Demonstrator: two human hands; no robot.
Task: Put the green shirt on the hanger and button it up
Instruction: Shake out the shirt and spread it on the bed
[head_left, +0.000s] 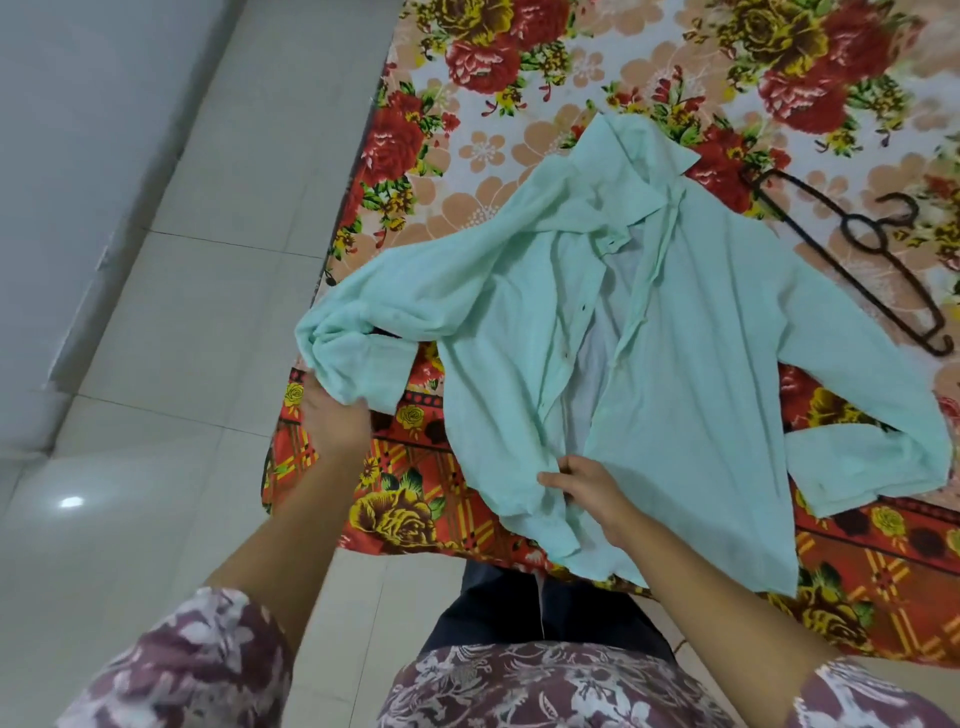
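Note:
The pale green shirt (675, 364) lies spread on the bed, front up and unbuttoned, collar pointing away from me. My left hand (332, 415) grips the bunched cuff of its left sleeve at the bed's edge. My right hand (587, 488) pinches the lower front placket near the hem. A dark hanger (852, 260) lies flat on the bedspread to the right of the collar, apart from the shirt, its hook pointing away.
The bed wears a flowered red and orange cover (519, 62) that hangs over the near edge. Pale floor tiles (182, 364) stretch to the left, meeting a wall (62, 156). I stand right against the bed's near edge.

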